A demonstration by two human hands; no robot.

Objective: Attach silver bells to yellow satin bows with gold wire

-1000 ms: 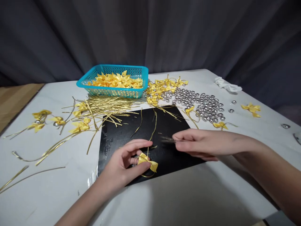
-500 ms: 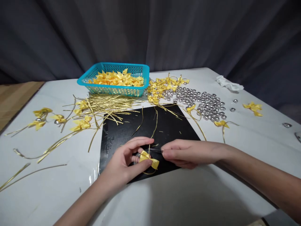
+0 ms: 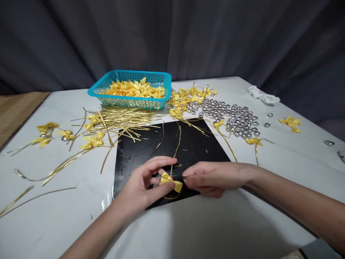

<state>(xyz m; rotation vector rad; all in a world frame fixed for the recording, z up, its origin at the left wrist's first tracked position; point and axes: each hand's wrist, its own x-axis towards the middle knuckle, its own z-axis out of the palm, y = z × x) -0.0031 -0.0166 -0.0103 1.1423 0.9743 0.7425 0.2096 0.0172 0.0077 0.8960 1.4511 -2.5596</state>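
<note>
My left hand (image 3: pixel 148 183) pinches a yellow ribbon bow (image 3: pixel 171 182) between thumb and fingers, low over a black mat. From the bow a gold twist tie (image 3: pixel 177 145) runs up and away across the mat. A loop of gold tie curves below the bow. My right hand (image 3: pixel 206 178) is closed just to the right, gripping a thin dark strand (image 3: pixel 178 176) that reaches across to the bow. Whether this strand is thread, wire or the tip of a tool cannot be made out.
Behind the black mat (image 3: pixel 194 136) a blue basket (image 3: pixel 129 97) holds yellow bows. Gold ties (image 3: pixel 126 120) lie in front of it. Silver heart-shaped beads (image 3: pixel 239 122) spread to the right, near more bows (image 3: pixel 185 99). A crumpled white tissue (image 3: pixel 264 95) lies at the back right.
My right hand has shifted slightly left and down, and the dark strand now runs nearly level to the bow. My left hand keeps its hold on the bow.
</note>
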